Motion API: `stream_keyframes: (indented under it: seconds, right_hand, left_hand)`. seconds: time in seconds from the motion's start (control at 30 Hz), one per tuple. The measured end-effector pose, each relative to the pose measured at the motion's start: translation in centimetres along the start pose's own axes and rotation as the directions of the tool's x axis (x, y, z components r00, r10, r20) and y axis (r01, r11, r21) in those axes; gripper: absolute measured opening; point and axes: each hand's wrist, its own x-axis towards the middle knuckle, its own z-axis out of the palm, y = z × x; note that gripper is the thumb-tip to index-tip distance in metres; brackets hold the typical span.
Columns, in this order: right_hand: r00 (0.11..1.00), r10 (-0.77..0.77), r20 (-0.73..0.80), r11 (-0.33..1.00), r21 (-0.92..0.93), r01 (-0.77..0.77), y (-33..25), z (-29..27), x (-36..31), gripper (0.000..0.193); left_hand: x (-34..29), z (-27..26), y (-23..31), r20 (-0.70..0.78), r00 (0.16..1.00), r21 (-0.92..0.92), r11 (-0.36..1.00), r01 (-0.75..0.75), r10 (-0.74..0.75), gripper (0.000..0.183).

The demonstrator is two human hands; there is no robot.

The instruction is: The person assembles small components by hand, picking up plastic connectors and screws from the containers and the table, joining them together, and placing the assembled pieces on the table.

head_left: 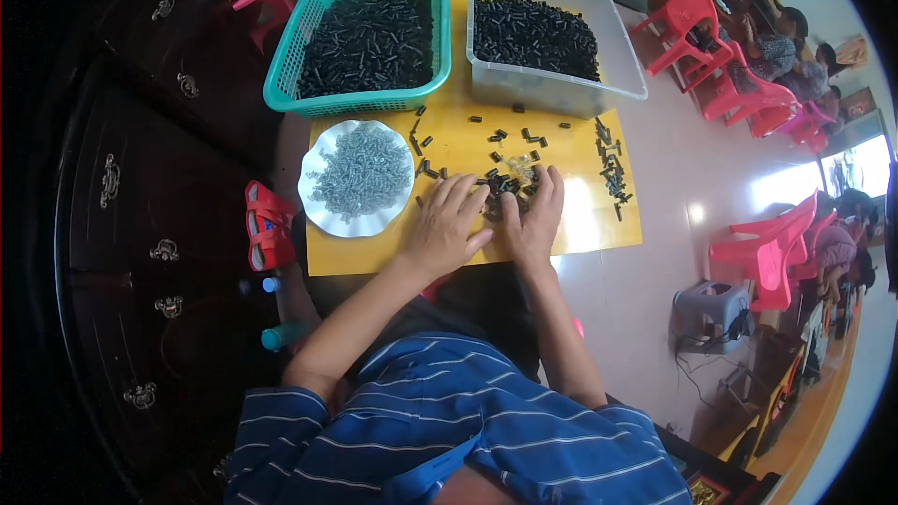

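A small loose pile of short black tubes lies on the yellow tabletop, between my two hands. My left hand rests at the pile's left side, fingers stretched forward and thumb apart. On the other side my right hand has its thumb and fingers spread around the pile's edge. I see nothing held in either hand, though the fingertips partly hide the tubes beneath. Some clear small pieces are mixed in at the pile's far side. Left of my left hand, a white wavy-edged plate carries a heap of clear small pieces.
Behind the pile stand a green plastic basket and a translucent bin, both full of black tubes. More tubes lie along the table's right side. Dark drawers flank the left; red chairs and other people are at right.
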Motion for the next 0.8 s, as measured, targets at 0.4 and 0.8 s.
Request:
stream_keyframes:
  seconds: [0.4,0.8]
  right_hand:
    - [1.000,0.004,0.013,0.999,-0.041,-0.004,0.4,0.2,1.1,0.053]
    - [0.928,0.362,-0.088,0.744,0.627,-0.230,1.1,-0.5,0.9,0.057]
  left_hand:
    - [-1.6,0.2,-0.1,-0.003,0.996,-0.042,0.995,0.091,-0.091,0.067]
    - [1.4,3.2,2.8,0.187,0.974,0.148,0.984,0.102,-0.129,0.101]
